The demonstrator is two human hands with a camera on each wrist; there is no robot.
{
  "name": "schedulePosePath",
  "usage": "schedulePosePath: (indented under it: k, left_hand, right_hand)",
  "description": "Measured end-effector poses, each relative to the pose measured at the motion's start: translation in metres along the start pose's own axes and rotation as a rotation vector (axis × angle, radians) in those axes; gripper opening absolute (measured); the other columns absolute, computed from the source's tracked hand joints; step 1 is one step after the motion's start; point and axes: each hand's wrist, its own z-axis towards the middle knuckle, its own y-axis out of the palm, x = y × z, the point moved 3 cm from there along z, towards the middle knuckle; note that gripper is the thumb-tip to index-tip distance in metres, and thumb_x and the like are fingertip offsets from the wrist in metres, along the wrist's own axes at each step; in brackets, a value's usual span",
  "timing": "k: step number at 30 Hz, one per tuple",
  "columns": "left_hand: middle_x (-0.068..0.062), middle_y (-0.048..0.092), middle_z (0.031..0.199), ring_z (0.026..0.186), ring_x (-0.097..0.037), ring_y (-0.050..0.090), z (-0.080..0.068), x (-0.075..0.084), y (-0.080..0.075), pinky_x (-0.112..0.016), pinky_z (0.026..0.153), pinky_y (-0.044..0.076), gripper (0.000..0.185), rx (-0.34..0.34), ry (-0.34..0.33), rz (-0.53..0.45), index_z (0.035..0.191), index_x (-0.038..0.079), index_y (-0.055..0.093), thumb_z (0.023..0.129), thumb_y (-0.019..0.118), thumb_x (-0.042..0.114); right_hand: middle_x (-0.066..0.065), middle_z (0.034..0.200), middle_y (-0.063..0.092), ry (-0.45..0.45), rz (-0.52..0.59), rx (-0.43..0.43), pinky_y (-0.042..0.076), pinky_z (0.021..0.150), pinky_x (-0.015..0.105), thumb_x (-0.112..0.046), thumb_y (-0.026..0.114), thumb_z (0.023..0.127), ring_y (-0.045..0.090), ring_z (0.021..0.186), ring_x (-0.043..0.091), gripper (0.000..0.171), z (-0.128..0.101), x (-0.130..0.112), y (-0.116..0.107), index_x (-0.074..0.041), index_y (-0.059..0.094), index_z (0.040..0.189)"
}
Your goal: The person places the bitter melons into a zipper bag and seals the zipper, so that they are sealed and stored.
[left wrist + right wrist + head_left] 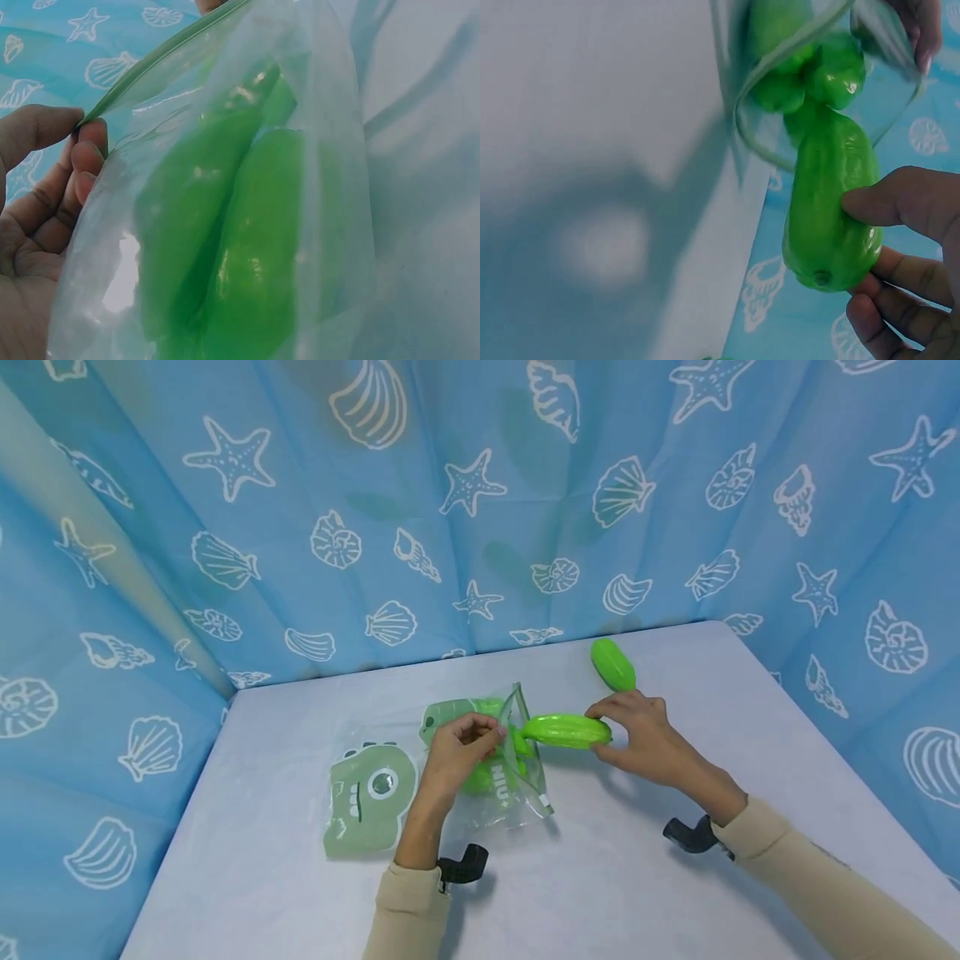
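Note:
My right hand (648, 739) pinches a long, ridged green toy gourd (570, 732) by its outer end, thumb on one side and fingers on the other. The gourd's narrow end points into the mouth of a clear zip bag (367, 843) with a green dinosaur print. With thumb and fingertips my left hand (457, 756) pinches the bag's upper rim, and the mouth gapes to the right. Through the plastic, several similar green gourds (262, 247) show inside the bag. In the right wrist view the held gourd (829, 202) overlaps the bag's rim (744, 127).
Another green gourd (613, 665) lies on the white table (600, 877) behind my right hand. Blue curtains (420, 502) with white shells and starfish hang behind the table and at both sides. A dark wrist mount (465, 864) sits on each forearm.

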Motion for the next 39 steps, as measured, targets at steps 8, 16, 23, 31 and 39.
schedulePosePath:
  k: [8,16,23,31,39]
  left_hand:
    - [-0.006,0.063,0.087,0.071,-0.02,0.056,0.003,-0.009,-0.003,-0.032,0.061,0.048,0.022,0.031,0.021,0.019,0.095,0.012,0.066,0.083,0.068,0.031]
    - [-0.006,0.063,0.087,0.071,-0.02,0.056,0.003,-0.008,-0.004,-0.031,0.062,0.048,0.023,0.038,0.011,0.026,0.095,0.011,0.066,0.083,0.069,0.031]
    - [-0.01,0.063,0.09,0.075,-0.023,0.056,0.0,0.002,-0.005,-0.041,0.068,0.05,0.022,0.024,0.001,0.009,0.097,0.006,0.065,0.085,0.067,0.024]
    - [-0.013,0.061,0.091,0.08,-0.029,0.057,-0.011,0.025,-0.004,-0.045,0.072,0.049,0.022,0.023,0.009,0.044,0.099,0.0,0.063,0.087,0.064,0.018]
    - [-0.01,0.062,0.089,0.077,-0.024,0.056,-0.012,0.025,-0.004,-0.038,0.068,0.05,0.02,0.042,0.012,0.056,0.097,0.002,0.065,0.087,0.065,0.019]
  right_hand:
    - [-0.005,0.11,0.057,-0.084,0.0,0.017,0.022,0.078,0.044,-0.023,0.076,0.072,0.045,0.107,0.018,0.038,0.004,-0.017,0.009,-0.019,0.063,0.108]
    - [-0.003,0.111,0.057,-0.105,0.013,0.004,0.023,0.082,0.046,-0.025,0.076,0.074,0.046,0.105,0.018,0.037,0.013,-0.025,0.021,-0.018,0.063,0.108]
    - [-0.004,0.11,0.058,-0.102,0.023,-0.003,0.023,0.08,0.044,-0.026,0.077,0.073,0.046,0.104,0.017,0.037,0.019,-0.033,0.026,-0.018,0.064,0.108]
    - [-0.002,0.111,0.058,-0.103,0.007,-0.006,0.024,0.079,0.043,-0.026,0.077,0.073,0.047,0.104,0.018,0.037,0.025,-0.038,0.031,-0.018,0.064,0.108]
    - [-0.004,0.11,0.058,-0.116,-0.003,-0.024,0.024,0.08,0.042,-0.027,0.076,0.074,0.047,0.104,0.017,0.037,0.03,-0.042,0.035,-0.018,0.064,0.109]
